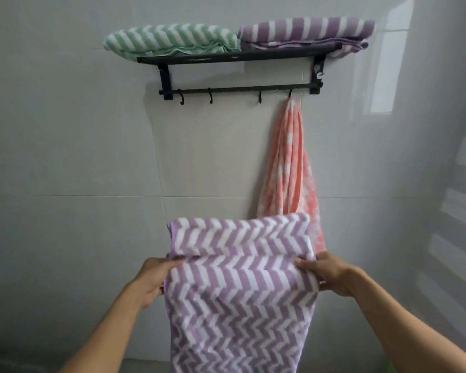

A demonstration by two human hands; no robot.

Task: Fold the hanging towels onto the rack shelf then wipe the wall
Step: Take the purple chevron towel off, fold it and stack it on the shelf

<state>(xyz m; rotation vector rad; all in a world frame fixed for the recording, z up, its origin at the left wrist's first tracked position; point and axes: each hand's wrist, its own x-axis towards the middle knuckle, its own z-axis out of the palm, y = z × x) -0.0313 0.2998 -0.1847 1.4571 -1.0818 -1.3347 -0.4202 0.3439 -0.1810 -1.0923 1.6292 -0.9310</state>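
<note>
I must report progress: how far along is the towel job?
Done: a green towel and a purple striped towel lie folded on the rack shelf. In hand: left hand and right hand fold a purple zigzag towel. Left: the orange towel on its hook, then wiping the wall.

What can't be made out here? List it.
Head view:
- Lower end of the held purple towel: cut off by the bottom edge.
- Left hand and right hand fingertips: tucked under the towel.
- Orange towel bottom: behind the purple towel.
</note>
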